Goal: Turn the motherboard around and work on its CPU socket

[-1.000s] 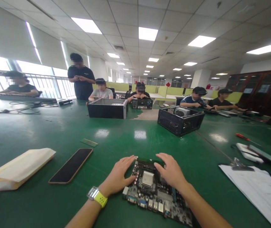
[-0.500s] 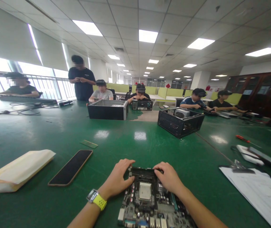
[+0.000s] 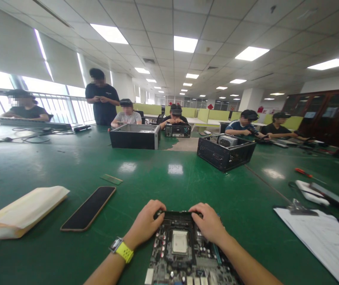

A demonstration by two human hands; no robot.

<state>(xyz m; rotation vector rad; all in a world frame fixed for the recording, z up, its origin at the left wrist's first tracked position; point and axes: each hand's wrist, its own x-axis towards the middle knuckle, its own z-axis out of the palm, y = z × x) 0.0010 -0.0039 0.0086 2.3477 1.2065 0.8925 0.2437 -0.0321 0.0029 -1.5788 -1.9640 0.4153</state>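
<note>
A motherboard [image 3: 199,257] lies in front of me on the green table, running out of view at the bottom. A square, pale metal-topped processor [image 3: 179,242] sits in its socket. My left hand [image 3: 147,221], with a yellow-strapped watch on the wrist, is closed on the far left corner, fingers curled over the edge and thumb near it. Across from it, my right hand [image 3: 208,223] grips the far edge toward the right, its thumb and fingertips at the dark slots there. The undersides of the fingertips are hidden.
Left are a phone [image 3: 89,209], a paper packet [image 3: 23,211] and a memory stick [image 3: 111,179]. A clipboard [image 3: 320,237] and a red screwdriver [image 3: 303,172] lie right. Farther off stand an open black case [image 3: 225,154] and another case [image 3: 134,138]. Several people work around the table.
The motherboard has shifted slightly toward me, with both hands on its far edge. My left thumb has moved off the board's inner part to the corner.
</note>
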